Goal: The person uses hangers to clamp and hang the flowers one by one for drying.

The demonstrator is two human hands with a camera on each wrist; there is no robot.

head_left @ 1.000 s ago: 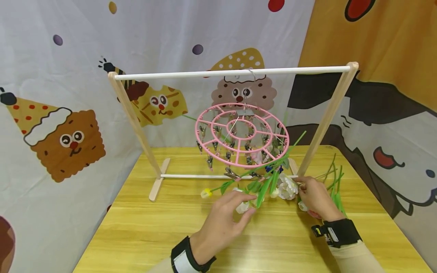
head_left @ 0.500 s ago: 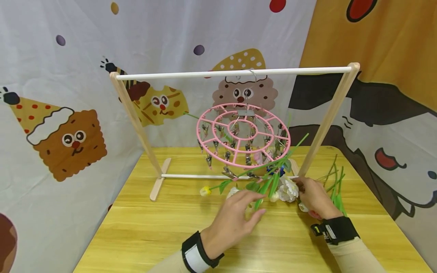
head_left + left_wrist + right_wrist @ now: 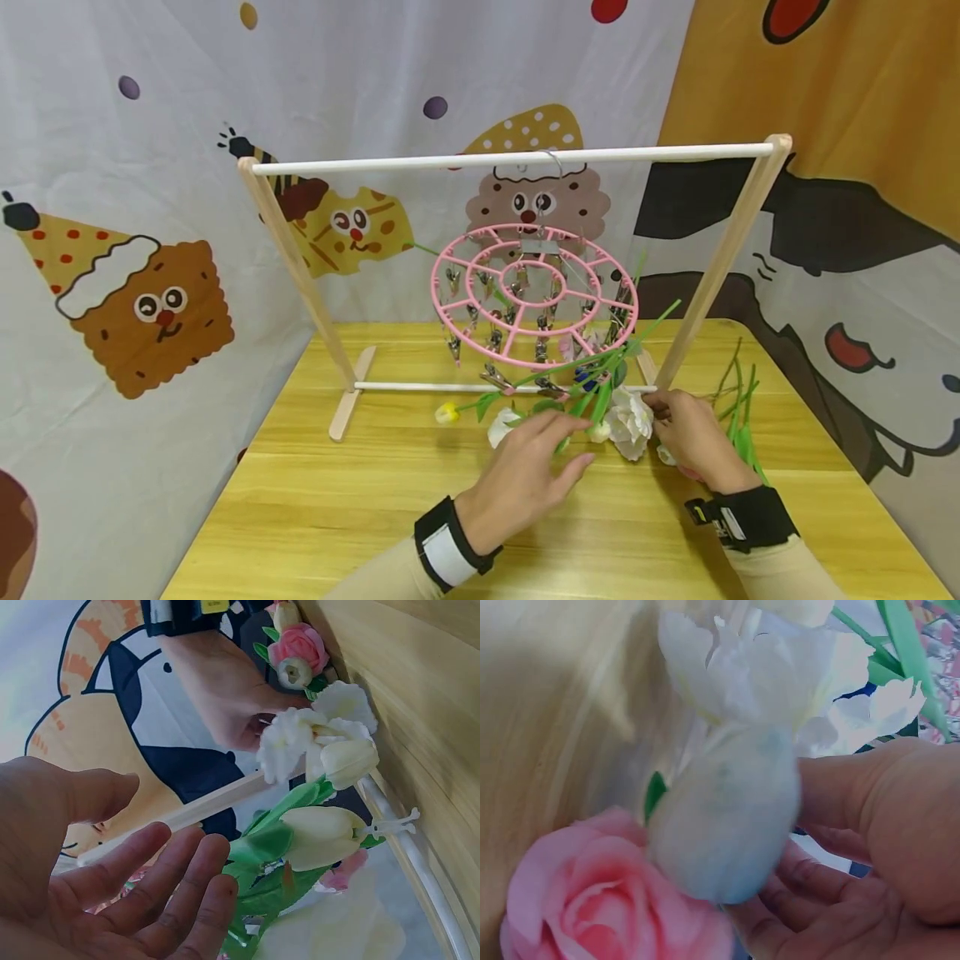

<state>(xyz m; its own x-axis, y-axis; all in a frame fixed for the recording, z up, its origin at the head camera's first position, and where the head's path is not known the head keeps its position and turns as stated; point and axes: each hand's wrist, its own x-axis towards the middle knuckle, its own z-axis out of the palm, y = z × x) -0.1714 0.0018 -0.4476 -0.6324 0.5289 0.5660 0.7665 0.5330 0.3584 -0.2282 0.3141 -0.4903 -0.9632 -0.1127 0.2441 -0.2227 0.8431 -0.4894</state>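
White flower (image 3: pixel 630 423) beside right grip (image 3: pixel 693 437)

Head view bright, pale sheen on table (image 3: pixel 330 500), soft shadow beside right forearm (image 3: pixel 783 571), wrist views dimmer, close white bud (image 3: pixel 727 817) blurred

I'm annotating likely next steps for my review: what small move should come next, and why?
Probably the left hand should steady the cream tulip near its fingers. That hand is open, with nothing in its grip, while the right hand is at the ruffled white flower, crowded among other blooms. Whether it pinches that flower's stem is hidden.
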